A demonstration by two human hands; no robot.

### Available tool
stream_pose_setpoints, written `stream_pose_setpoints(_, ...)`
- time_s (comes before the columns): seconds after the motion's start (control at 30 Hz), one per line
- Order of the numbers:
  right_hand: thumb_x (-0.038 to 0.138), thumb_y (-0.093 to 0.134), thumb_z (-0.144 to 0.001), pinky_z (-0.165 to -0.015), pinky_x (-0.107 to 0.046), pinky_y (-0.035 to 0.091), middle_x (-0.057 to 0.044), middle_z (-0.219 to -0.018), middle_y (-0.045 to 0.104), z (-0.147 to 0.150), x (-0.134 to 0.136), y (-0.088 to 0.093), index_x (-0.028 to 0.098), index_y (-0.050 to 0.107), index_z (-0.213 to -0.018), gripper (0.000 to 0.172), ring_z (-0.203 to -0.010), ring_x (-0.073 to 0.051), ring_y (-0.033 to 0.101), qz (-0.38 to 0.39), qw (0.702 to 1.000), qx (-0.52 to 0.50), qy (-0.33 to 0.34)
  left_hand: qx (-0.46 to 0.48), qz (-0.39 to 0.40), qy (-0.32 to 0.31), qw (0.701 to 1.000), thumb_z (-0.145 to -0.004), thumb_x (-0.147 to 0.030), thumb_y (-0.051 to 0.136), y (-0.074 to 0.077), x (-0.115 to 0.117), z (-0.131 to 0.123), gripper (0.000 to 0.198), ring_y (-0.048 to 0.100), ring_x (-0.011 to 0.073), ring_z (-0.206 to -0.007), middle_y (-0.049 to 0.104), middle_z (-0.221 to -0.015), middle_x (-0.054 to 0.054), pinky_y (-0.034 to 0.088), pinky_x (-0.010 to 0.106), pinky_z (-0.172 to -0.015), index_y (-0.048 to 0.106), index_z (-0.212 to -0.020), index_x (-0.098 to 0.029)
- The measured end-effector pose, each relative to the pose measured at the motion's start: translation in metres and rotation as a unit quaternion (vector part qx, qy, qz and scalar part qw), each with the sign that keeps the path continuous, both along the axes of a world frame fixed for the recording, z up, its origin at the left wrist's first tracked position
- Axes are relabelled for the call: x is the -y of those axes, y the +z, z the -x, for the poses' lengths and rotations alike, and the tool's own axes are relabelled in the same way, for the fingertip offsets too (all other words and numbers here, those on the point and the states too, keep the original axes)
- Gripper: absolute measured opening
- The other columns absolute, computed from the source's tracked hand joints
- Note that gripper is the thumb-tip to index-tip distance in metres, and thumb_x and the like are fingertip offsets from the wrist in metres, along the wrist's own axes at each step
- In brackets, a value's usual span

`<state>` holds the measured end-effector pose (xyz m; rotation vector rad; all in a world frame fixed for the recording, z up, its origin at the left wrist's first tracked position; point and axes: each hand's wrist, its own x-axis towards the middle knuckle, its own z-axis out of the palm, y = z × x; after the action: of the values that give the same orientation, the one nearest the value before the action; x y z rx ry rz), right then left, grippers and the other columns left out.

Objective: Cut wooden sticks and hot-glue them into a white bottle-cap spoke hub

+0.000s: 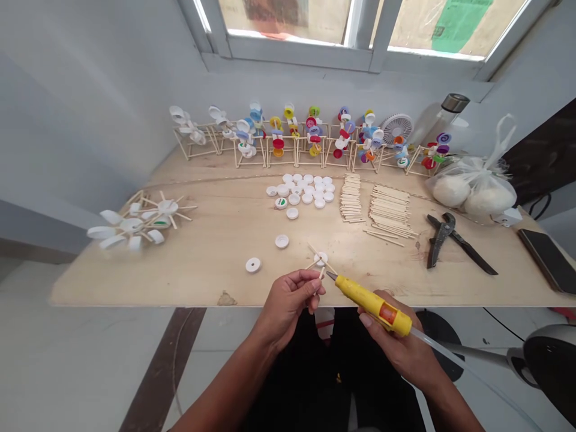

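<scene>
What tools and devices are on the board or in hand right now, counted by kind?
hot glue gun: 1
pliers: 1
phone: 1
small desk fan: 1
Total: 4

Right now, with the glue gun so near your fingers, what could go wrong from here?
The tip of the yellow hot glue gun in the right hand is close to the left hand, so hot glue could burn it. The wooden sticks on the white cap might also shift in the grip.
</scene>
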<state>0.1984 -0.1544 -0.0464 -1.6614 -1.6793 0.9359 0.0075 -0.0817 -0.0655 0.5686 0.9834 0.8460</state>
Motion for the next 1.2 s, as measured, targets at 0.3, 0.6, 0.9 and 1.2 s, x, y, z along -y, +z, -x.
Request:
stream_pose_setpoints(0.3, 0.035, 0.048, -0.089, -0.056, -0.025, 0.040, 0.002, -0.069, 0.053, 0.003, -0.006, -0.002, 0.021, 0.052, -0.080, 0.017, -0.062, -0.012, 0.050, -0.042, 0.997, 0.064, 0.023, -0.016, -0.012, -0.006, 1.000, -0.062, -0.026, 0.075, 0.001, -0.003, 0.002, 0.028, 0.048, 0.0044, -0.043, 0.065, -0.068, 0.002, 0.034, 0.018, -0.043, 0.064, -0.084, -0.012)
stream_pose_setpoints(0.6, 0.035, 0.048, -0.088, -0.052, -0.024, 0.039, 0.002, -0.065, 0.053, 0.004, -0.010, -0.001, 0.021, 0.050, -0.075, 0.019, -0.057, -0.012, 0.051, -0.076, 0.992, 0.095, 0.023, -0.015, 0.002, -0.005, 1.000, -0.061, -0.026, 0.076, 0.001, -0.005, 0.002, 0.028, 0.057, 0.0093, -0.047, 0.067, -0.068, 0.004, 0.041, 0.020, -0.045, 0.063, -0.082, -0.013)
stream_pose_setpoints(0.9, 0.033, 0.047, -0.089, -0.052, -0.024, 0.037, 0.002, -0.064, 0.051, 0.004, -0.011, -0.004, 0.021, 0.048, -0.074, 0.019, -0.057, -0.012, 0.049, -0.086, 0.990, 0.108, 0.029, -0.016, -0.004, -0.012, 1.000, -0.061, -0.028, 0.077, -0.001, -0.005, 0.002, 0.029, 0.057, 0.0097, -0.046, 0.065, -0.064, 0.002, 0.041, 0.020, -0.044, 0.059, -0.079, -0.013)
stream_pose_setpoints(1.2, 0.035, 0.047, -0.089, -0.050, -0.023, 0.037, 0.002, -0.063, 0.051, 0.005, -0.011, -0.003, 0.021, 0.048, -0.072, 0.022, -0.055, -0.011, 0.049, -0.086, 0.989, 0.119, 0.022, -0.020, -0.001, -0.013, 1.000, -0.061, -0.029, 0.077, 0.000, -0.005, 0.002, 0.029, 0.057, 0.0097, -0.046, 0.065, -0.064, 0.002, 0.041, 0.020, -0.043, 0.059, -0.078, -0.014)
